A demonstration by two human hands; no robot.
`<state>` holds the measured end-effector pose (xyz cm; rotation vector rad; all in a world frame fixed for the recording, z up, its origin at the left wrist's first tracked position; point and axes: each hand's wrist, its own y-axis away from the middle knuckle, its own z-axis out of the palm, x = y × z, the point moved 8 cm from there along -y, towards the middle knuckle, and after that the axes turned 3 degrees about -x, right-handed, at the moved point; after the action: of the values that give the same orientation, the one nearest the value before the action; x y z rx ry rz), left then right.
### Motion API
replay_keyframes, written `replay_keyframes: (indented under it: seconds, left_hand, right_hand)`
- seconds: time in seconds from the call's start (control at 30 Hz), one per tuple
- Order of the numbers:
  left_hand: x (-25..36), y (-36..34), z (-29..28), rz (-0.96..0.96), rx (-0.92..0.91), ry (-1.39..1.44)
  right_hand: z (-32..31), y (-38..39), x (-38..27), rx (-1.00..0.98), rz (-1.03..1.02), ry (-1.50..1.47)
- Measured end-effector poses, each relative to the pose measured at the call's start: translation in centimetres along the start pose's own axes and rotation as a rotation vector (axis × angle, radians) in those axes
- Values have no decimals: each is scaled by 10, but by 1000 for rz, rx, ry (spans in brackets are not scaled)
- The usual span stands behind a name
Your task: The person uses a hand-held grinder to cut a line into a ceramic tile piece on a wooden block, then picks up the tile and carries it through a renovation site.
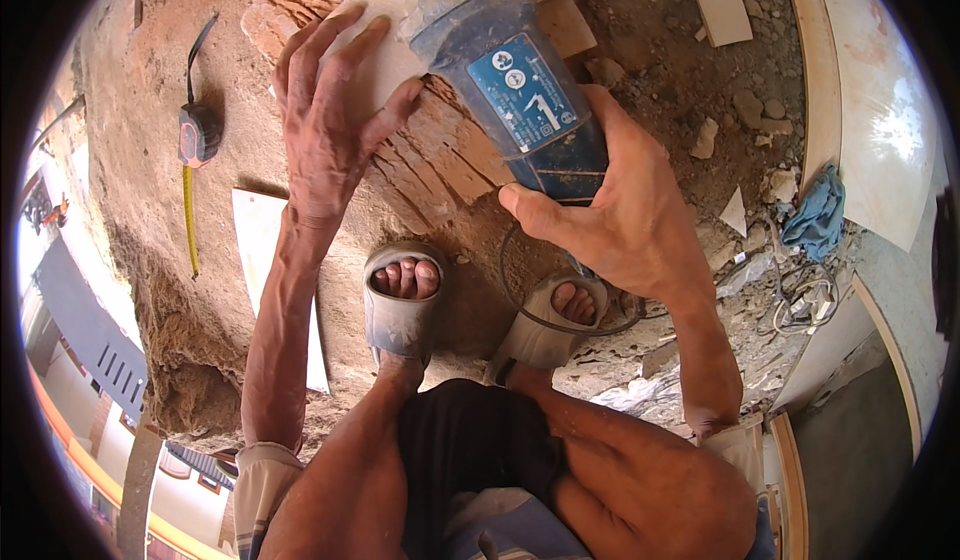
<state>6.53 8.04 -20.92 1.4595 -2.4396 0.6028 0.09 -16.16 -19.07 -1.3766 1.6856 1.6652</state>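
My right hand (pixel 635 205) grips the rear body of a blue angle grinder (pixel 520 90), its fingers wrapped round the far side and the thumb along the near end. The grinder's grey gear head points away from me; its disc cannot be made out. My left hand (pixel 330 120) lies with fingers spread on a pale tile (pixel 385 60), pressing it onto a scored reddish brick or block (pixel 440 155). The tile's far edge runs up beside the grinder head. A dark power cord (pixel 515 280) loops down from the grinder near my right foot.
A tape measure (pixel 199 132) with its yellow blade out lies at the left. A white tile offcut (pixel 262 250) is beside my left forearm. Rubble (pixel 750 110), a blue rag (pixel 815 215) and loose wires (pixel 805 300) lie at the right. My sandalled feet stand close to the block.
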Motion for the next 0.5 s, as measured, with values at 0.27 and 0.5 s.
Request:
replay_keyframes:
  seconds: [0.27,0.5]
  left_hand:
    - [0,0,0,-12,-12,-1]
    - [3,-2,-1,-9,-18,3]
  right_hand:
    - [0,4,3,-24,21,-21]
    - [-1,7,6,-24,18,0]
